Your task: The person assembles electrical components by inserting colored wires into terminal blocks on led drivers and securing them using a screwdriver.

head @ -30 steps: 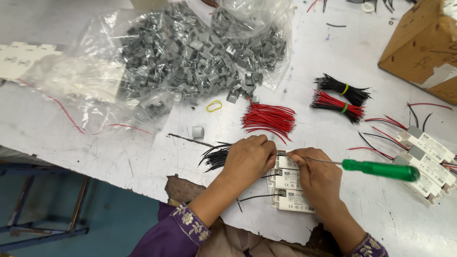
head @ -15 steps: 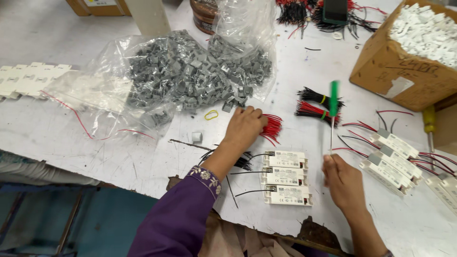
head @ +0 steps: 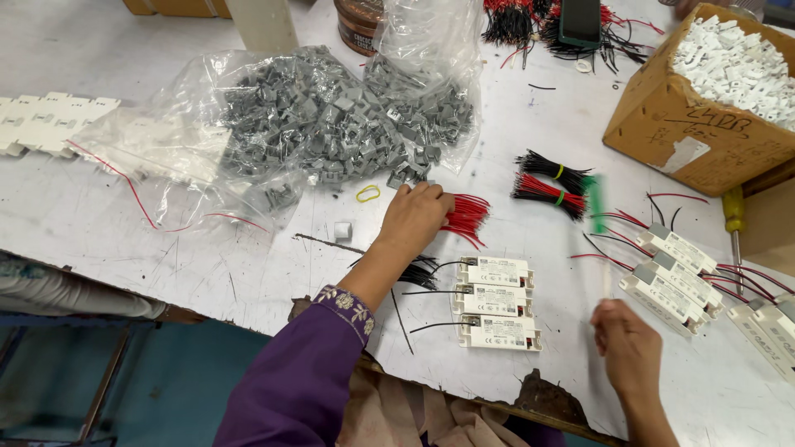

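My left hand (head: 414, 217) reaches across the white table, fingers resting on a bundle of red wires (head: 465, 217), just below a pile of grey plastic parts (head: 348, 124) spilling from a clear bag. My right hand (head: 628, 343) grips a green-handled screwdriver (head: 598, 217) by its shaft end, handle pointing up and blurred. Three white rectangular driver boxes (head: 495, 302) with black leads lie in a stack between my hands. Black wires (head: 418, 271) lie under my left wrist.
More white boxes (head: 675, 277) with red and black wires lie at the right. A cardboard box (head: 704, 124) holds white parts. Banded black and red wire bundles (head: 551, 186), a yellow rubber band (head: 368, 194), a yellow-handled screwdriver (head: 734, 215) and a white strip (head: 50, 124) also lie about.
My left hand left the white boxes and reached up to the red wires. My right hand lifted off the boxes and swung the screwdriver from lying sideways to upright.
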